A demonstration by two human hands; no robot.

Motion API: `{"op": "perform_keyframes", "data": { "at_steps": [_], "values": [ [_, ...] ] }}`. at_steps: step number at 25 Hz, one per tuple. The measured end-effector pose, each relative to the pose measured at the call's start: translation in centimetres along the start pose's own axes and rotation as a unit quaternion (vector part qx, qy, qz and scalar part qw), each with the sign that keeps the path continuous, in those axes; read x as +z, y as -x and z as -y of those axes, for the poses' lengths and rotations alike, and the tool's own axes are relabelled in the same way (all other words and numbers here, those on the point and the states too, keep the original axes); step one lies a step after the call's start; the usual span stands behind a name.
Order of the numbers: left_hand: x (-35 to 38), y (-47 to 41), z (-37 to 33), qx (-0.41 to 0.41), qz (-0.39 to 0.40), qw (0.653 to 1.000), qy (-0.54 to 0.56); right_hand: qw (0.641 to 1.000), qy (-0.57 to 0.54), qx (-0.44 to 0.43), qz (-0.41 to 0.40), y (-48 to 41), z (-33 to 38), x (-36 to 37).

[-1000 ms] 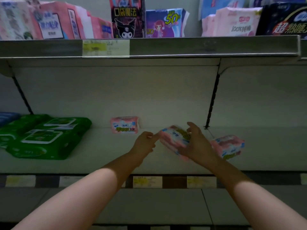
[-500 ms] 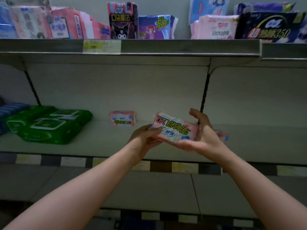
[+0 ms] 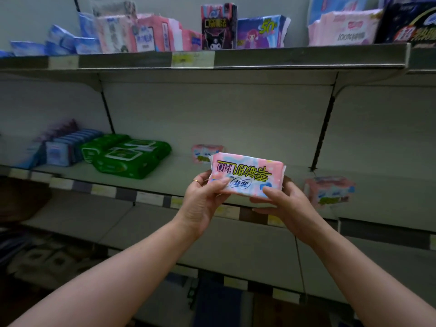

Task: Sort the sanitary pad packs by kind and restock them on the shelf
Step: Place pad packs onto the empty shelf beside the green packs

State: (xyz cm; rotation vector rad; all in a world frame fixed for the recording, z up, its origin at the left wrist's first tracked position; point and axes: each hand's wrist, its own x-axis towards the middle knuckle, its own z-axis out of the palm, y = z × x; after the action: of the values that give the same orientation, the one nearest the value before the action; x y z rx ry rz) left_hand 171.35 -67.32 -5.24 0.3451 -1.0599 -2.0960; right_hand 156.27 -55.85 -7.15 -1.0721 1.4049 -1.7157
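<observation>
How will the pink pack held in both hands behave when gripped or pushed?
Probably light and fairly firm: the left hand and right hand hold the pink pack near its lower edge only, and it does not sag. Its smooth wrapper may slip a little. Being flat-sided, it should slide, not roll, like the similar pack resting on the shelf.

Pink pack (image 3: 246,175), held up: "140", upside down.
Upper shelf (image 3: 306,59):
- blue pack (image 3: 262,31), "50"
- pale pink pack (image 3: 344,29), right end, "100%", upside down
</observation>
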Motion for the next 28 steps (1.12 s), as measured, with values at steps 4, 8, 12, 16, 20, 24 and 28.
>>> {"op": "perform_keyframes", "data": {
  "at_steps": [4, 8, 12, 16, 20, 24, 28],
  "values": [
    [-1.6, 1.0, -2.4, 0.013, 0.005, 1.000, 0.009, 1.000, 0.001, -0.027, -0.003, -0.2, 1.3, 3.2],
    [-4.9, 2.1, -5.1, 0.009, 0.006, 1.000, -0.007, 0.999, -0.002, -0.029, -0.015, -0.3, 1.2, 7.4],
    [-9.4, 3.1, -7.4, 0.002, -0.015, 0.999, 0.040, 0.997, -0.061, 0.005, -0.055, -0.1, -0.5, 13.9],
    [-13.4, 4.1, -7.1, -0.046, -0.001, 0.994, 0.100, 0.986, -0.137, 0.043, -0.082, 0.6, -3.7, 21.2],
    [-15.3, 6.2, -7.0, -0.102, 0.015, 0.994, -0.034, 0.968, -0.187, 0.016, -0.167, 0.9, -2.7, 23.7],
    [-17.8, 6.0, -9.9, -0.068, -0.011, 0.981, -0.181, 0.986, 0.090, 0.069, -0.120, 1.8, 0.3, 21.7],
    [-16.7, 5.8, -12.5, -0.016, 0.085, 0.949, -0.304, 0.941, 0.287, 0.141, 0.110, 2.2, 4.9, 20.5]
  ]
}}
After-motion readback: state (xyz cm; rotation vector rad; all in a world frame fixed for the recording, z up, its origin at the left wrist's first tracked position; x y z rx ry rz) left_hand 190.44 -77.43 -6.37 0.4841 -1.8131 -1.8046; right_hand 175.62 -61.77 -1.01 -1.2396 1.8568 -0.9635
